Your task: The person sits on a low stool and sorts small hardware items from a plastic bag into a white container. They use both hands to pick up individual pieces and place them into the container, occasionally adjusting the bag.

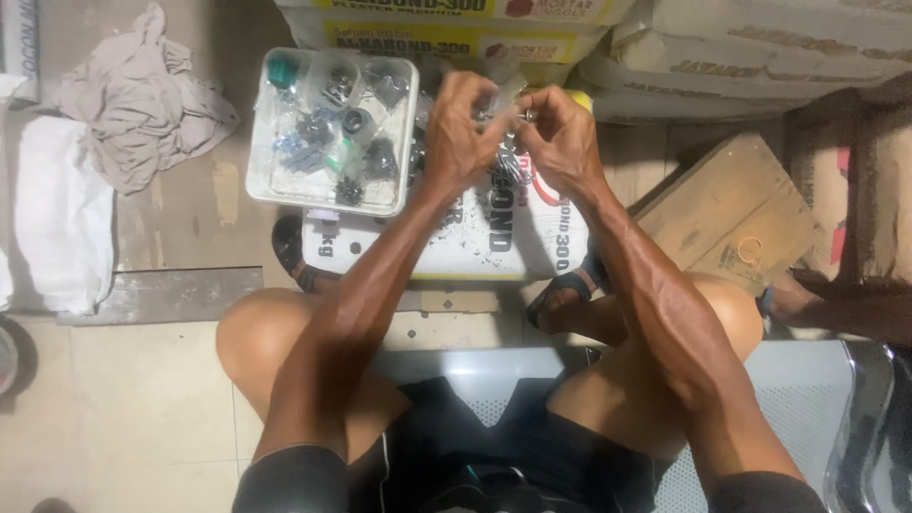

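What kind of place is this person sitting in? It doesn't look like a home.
Probably a building-supply store or a storeroom on a work site. Heavy paper sacks are stacked against the wall, a clear tray of small hardware in bags rests on another sack, and a worn wooden board lies on the dusty floor.

Bare arms, black shorts and dark strapped sandals

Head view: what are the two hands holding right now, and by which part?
Both the left hand and the right hand pinch a small metal part at their fingertips. It is too small to tell which end each hand grips.
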